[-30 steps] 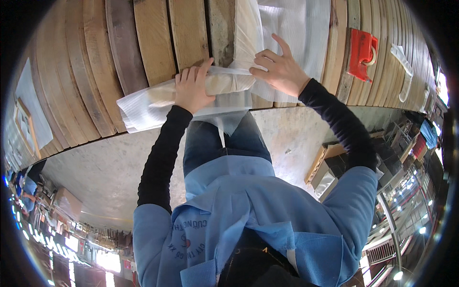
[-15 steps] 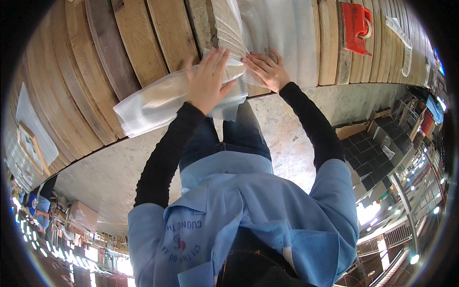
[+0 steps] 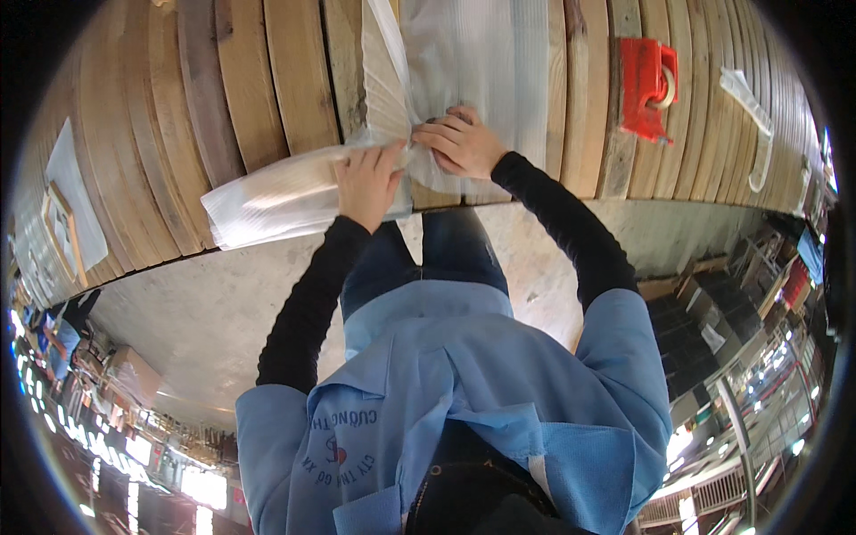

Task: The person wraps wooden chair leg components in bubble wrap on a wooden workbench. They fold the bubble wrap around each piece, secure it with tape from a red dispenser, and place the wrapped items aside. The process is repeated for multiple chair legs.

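A translucent white packing sheet [image 3: 481, 62] stretches across the slatted wooden table, with a pale ribbed strip [image 3: 382, 80] showing along its left part. Its near-left end is wrapped around a pale, elongated piece [image 3: 276, 192] that lies at the table's front edge; the film blurs what is inside. My left hand [image 3: 367, 187] lies over the right end of this wrapped piece, fingers stretched out and pressing down. Just right of it, my right hand [image 3: 464, 144] has curled fingers gripping a gathered fold of the sheet, its fingertips close to the left ones.
A red tape dispenser [image 3: 640, 89] with a roll of tape lies at the right on the slats. Farther right is a curled whitish strip [image 3: 753, 125]. A wooden frame [image 3: 64, 227] and a white sheet [image 3: 67, 169] lie at the far left.
My right hand's fingers have curled into the sheet, where they lay flatter before. My left hand's fingers have drawn closer together on the wrap. The whole view has shifted slightly.
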`<state>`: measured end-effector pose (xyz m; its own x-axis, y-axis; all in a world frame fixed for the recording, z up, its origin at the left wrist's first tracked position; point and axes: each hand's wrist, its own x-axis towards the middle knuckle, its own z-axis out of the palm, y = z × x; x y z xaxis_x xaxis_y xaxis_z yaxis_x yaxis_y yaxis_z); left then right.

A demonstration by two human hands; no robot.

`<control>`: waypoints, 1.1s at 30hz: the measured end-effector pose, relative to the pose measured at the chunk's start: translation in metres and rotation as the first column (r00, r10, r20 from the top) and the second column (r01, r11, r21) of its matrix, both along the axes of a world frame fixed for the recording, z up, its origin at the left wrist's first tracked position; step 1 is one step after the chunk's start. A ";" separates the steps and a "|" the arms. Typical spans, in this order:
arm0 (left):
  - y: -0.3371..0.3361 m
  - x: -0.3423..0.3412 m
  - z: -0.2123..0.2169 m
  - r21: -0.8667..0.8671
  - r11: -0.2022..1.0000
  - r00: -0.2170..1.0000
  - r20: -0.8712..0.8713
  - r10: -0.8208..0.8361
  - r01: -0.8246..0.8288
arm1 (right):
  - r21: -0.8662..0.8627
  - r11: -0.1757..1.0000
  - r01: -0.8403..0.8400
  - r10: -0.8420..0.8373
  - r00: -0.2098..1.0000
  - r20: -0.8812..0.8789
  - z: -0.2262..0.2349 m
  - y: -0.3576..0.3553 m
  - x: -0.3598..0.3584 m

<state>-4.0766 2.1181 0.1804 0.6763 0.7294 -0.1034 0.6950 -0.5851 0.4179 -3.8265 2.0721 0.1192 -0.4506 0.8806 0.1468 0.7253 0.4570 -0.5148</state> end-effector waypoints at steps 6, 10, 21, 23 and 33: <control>-0.023 0.013 -0.001 0.106 0.989 0.994 -0.027 0.104 -0.101 | 0.068 0.864 0.499 -0.484 0.786 0.383 0.020 0.046 0.085; -0.028 0.016 -0.006 0.236 0.967 0.992 -0.060 0.115 -0.098 | 0.150 0.566 0.811 -0.824 0.550 0.136 0.033 0.107 0.098; -0.032 0.016 -0.013 0.118 0.986 0.990 -0.061 0.126 -0.118 | -0.289 0.366 0.884 -0.917 0.396 0.050 0.022 0.277 0.070; -0.031 0.018 -0.010 0.038 0.994 0.991 -0.084 0.109 -0.106 | 0.166 0.317 0.934 -0.942 0.330 -0.057 0.000 0.275 0.094; -0.033 0.037 0.014 -0.021 0.999 0.941 -0.337 0.032 -0.041 | 0.554 0.401 0.730 -0.894 0.443 0.063 0.017 0.355 0.198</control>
<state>-4.0395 2.0849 0.1941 0.5719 0.7465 -0.3402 0.8182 -0.5486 0.1717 -3.6287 2.4270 0.1364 0.3670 0.7265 0.5809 0.9227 -0.3635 -0.1284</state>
